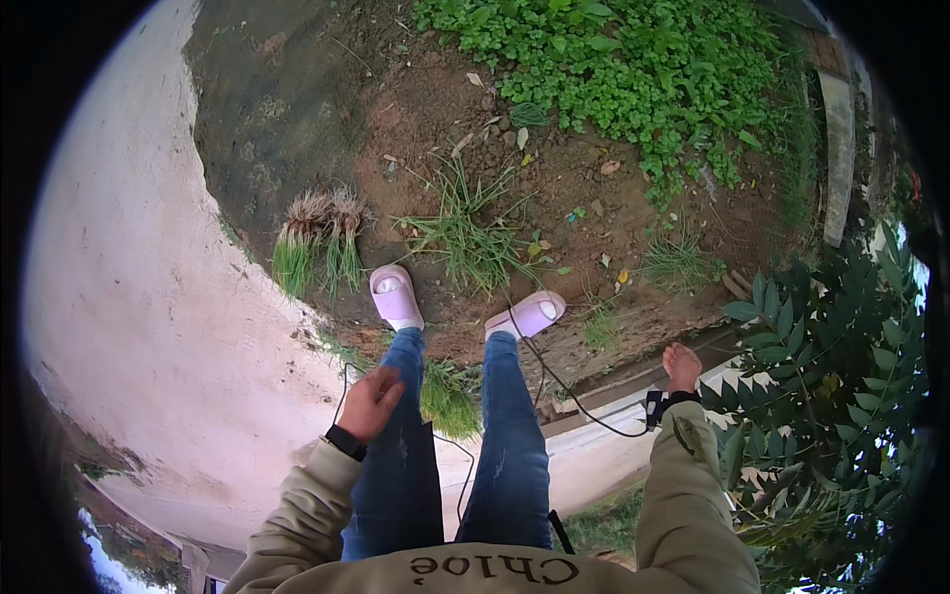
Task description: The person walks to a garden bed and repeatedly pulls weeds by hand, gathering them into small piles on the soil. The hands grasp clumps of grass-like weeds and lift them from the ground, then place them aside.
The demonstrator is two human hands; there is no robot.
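Observation:
My left hand (371, 401) hovers by my left thigh, thumb held away from its loosely bent fingers, with nothing visible in it. Out to the right, near a leafy branch (787, 364), my right hand (681, 366) is curled in, and no object shows in it. Bundles of uprooted chive-like plants (300, 237) lie on the soil left of my feet, pale roots pointing away from me. In front of my lilac slide sandals (395, 297) spreads a loose clump of long green leaves (475, 234). More such greens (451, 401) show between my legs, partly hidden.
A pale concrete surface (148, 297) borders the soil on the left. Dense low leafy plants (653, 82) grow at the far right. Black cables (571, 397) run from bands on my wrists past my legs. A narrow ledge (616, 393) crosses below my right hand.

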